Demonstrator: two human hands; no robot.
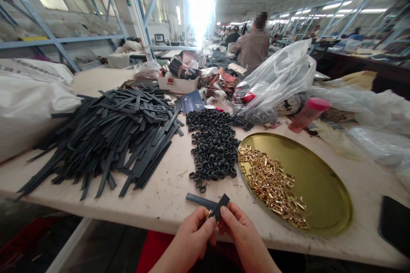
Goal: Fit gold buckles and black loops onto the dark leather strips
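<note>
Just over the table's front edge, my left hand [198, 228] and my right hand [235, 220] are both closed on one black strap [223, 203]. One piece of it sticks out to the left and another points up between the hands. A bit of gold metal, apparently a buckle, shows at the left fingers, mostly hidden. Beyond the hands lies a heap of small black loops [213, 149]. To the right, a round gold tray [323, 179] carries many gold buckles [272, 183]. A large pile of black straps [112, 132] spreads over the left side.
A white sack [28, 106] bulges at the far left. Behind the loops are a blue card [192, 101], a white box [177, 85] and a clear plastic bag [282, 76]. A pink-lidded jar [309, 114] stands behind the tray. A dark flat object [395, 224] lies at the right edge.
</note>
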